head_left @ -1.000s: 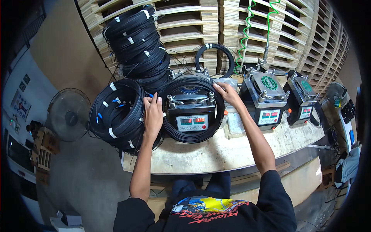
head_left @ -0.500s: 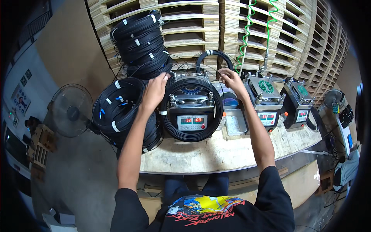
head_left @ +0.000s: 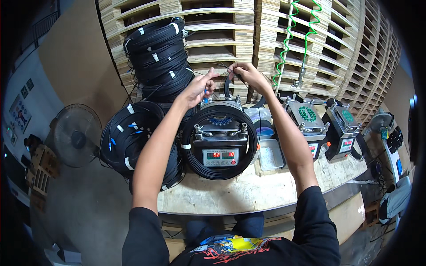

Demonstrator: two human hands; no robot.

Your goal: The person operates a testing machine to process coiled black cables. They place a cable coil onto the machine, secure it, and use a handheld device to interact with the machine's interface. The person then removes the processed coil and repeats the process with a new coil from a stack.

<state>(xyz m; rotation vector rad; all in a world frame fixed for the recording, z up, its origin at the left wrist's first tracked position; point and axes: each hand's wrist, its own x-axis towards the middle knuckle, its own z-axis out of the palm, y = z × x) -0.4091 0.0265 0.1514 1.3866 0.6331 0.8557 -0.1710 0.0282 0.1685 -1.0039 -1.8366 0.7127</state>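
My left hand (head_left: 198, 90) is raised above the polishing machine, its fingers curled around a blue connector end (head_left: 205, 91) of a black cable. Close by on the right, my right hand (head_left: 250, 76) pinches a thin black cable (head_left: 225, 65). Below both hands, a large coil of black cable (head_left: 188, 148) hangs over the front of the machine (head_left: 220, 157), which has a lit red display. A ring of blue connectors (head_left: 220, 121) shows on the machine inside the coil. Behind my right hand, a smaller black coil (head_left: 227, 88) is partly hidden.
Stacked black cable coils (head_left: 157, 57) stand at the back left, with another pile (head_left: 128, 146) in front. Two similar machines (head_left: 306, 116) sit to the right, beside a clear tray (head_left: 270, 155). A fan (head_left: 77, 139) stands left; wooden pallets (head_left: 213, 33) rise behind.
Both hands have moved up and closer together above the machine. The right hand has gone left; the left hand now shows a blue connector. The machine's right-hand reading has changed.
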